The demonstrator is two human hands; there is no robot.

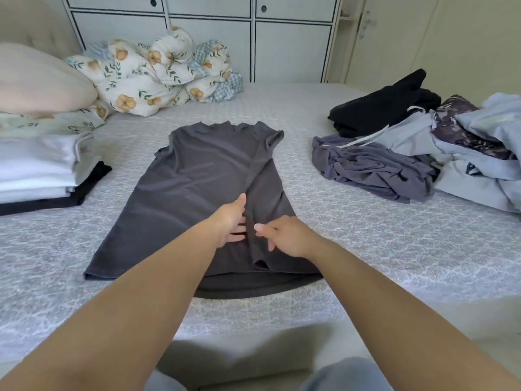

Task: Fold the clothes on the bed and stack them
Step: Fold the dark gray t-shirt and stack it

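Lying flat mid-bed [366,249]: dark grey t-shirt [197,176], collar far, hem near, right side folded inward along a long crease. Left hand [229,221] open, palm pressing shirt just left of crease. Right hand [284,235] pinching folded edge w/ thumb + fingers. Folded stack [39,170] at left; unfolded clothes pile [423,153] at right, both apart from shirt.

Under the fingers [238,230] lies a plain charcoal-grey T-shirt [203,176] on a pale grey bed cover [366,238] with a faint lattice print. Left of the fingers, a white-and-black folded stack [42,170]. Right of them, a heap [423,153] in slate purple, black, pale blue and dark floral. Beyond, a cream quilt [152,71] with orange flowers, green leaves and blue check.
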